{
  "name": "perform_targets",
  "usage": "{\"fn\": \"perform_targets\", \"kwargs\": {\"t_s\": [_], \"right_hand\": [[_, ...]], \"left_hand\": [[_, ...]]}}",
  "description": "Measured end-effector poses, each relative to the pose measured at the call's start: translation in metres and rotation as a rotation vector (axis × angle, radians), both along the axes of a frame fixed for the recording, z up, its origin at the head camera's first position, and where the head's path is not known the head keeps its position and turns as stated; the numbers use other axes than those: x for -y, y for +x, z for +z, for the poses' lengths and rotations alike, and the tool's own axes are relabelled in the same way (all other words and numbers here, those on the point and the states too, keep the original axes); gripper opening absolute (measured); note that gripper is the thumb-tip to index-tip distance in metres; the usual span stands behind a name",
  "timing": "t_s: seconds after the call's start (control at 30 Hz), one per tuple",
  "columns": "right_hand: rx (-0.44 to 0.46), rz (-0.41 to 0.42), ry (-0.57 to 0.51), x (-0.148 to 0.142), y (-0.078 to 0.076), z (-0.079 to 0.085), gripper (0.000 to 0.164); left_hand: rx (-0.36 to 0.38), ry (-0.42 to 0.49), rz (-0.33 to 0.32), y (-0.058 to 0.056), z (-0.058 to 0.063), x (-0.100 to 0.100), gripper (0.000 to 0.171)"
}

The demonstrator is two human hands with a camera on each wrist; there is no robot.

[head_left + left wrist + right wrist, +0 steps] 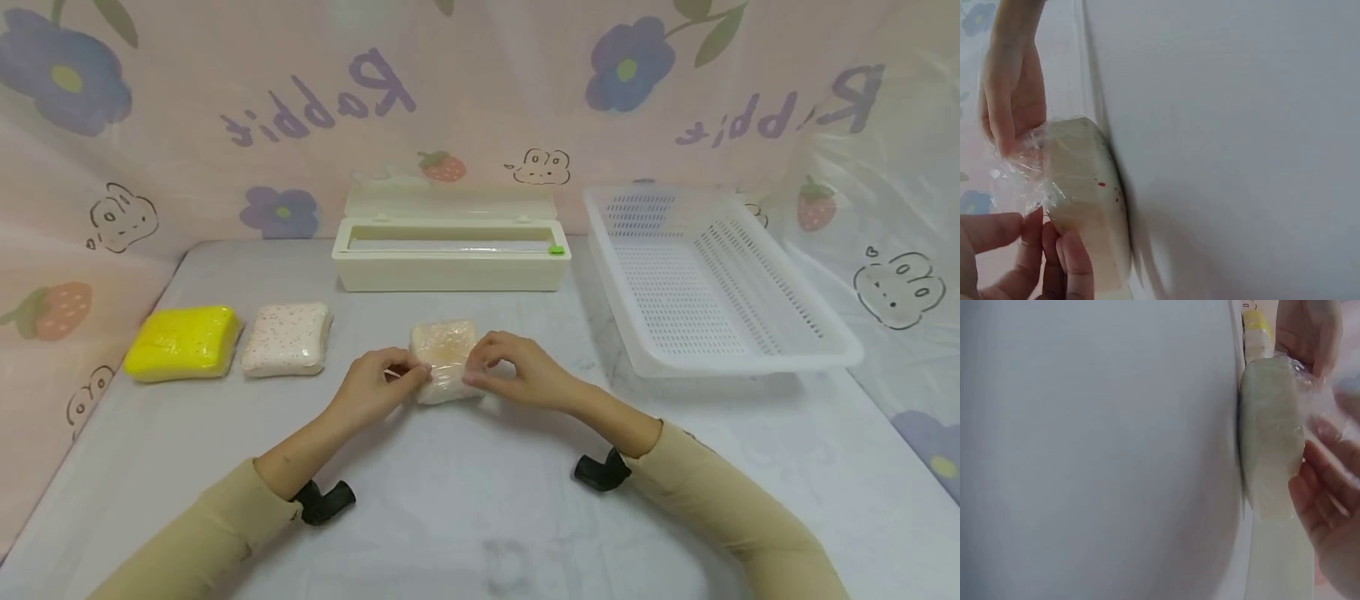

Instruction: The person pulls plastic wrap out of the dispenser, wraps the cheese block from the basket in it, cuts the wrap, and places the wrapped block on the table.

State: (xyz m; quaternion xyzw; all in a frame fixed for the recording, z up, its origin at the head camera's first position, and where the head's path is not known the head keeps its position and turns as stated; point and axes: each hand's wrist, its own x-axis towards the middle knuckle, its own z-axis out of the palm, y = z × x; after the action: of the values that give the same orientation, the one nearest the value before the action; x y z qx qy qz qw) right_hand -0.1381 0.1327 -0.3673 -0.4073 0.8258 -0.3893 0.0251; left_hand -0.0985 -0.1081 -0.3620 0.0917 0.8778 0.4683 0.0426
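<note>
A pale, pillow-shaped block (444, 340) with a few red specks lies on the table in front of me, loosely covered by clear plastic film (448, 375). At its left side my left hand (381, 385) pinches the film between thumb and fingertips. From the other side my right hand (528, 372) pinches the film too, its other fingers curled against the block's edge. In the left wrist view the film (1019, 178) stands up wrinkled off the block (1088, 187). The block's underside is hidden.
To the left sit a yellow wrapped block (183, 343) and a white speckled one (287, 340). Behind stands a cream film dispenser box (453, 273), lid up, with a green slider (556, 250). A white perforated basket (750, 364) is at the right. A printed curtain (480, 92) encloses the table.
</note>
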Motion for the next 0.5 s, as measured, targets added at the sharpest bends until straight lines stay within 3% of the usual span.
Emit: {"fn": "perform_targets", "kwargs": {"t_s": [0.1, 0.3, 0.4, 0.5], "right_hand": [[0.085, -0.096, -0.053, 0.005, -0.005, -0.001, 0.007], [0.293, -0.263, -0.066, 0.012, -0.012, 0.000, 0.014], [0.327, -0.290, -0.076, 0.013, -0.013, 0.000, 0.016], [0.283, -0.305, -0.065, 0.014, -0.015, -0.001, 0.016]], "left_hand": [[0.053, -0.002, 0.058, -0.002, 0.003, -0.003, 0.018], [0.122, 0.034, 0.131, -0.007, 0.002, -0.003, 0.018], [0.146, 0.040, 0.133, -0.010, 0.000, -0.001, 0.019], [0.182, 0.039, 0.138, -0.013, -0.001, 0.000, 0.020]]}}
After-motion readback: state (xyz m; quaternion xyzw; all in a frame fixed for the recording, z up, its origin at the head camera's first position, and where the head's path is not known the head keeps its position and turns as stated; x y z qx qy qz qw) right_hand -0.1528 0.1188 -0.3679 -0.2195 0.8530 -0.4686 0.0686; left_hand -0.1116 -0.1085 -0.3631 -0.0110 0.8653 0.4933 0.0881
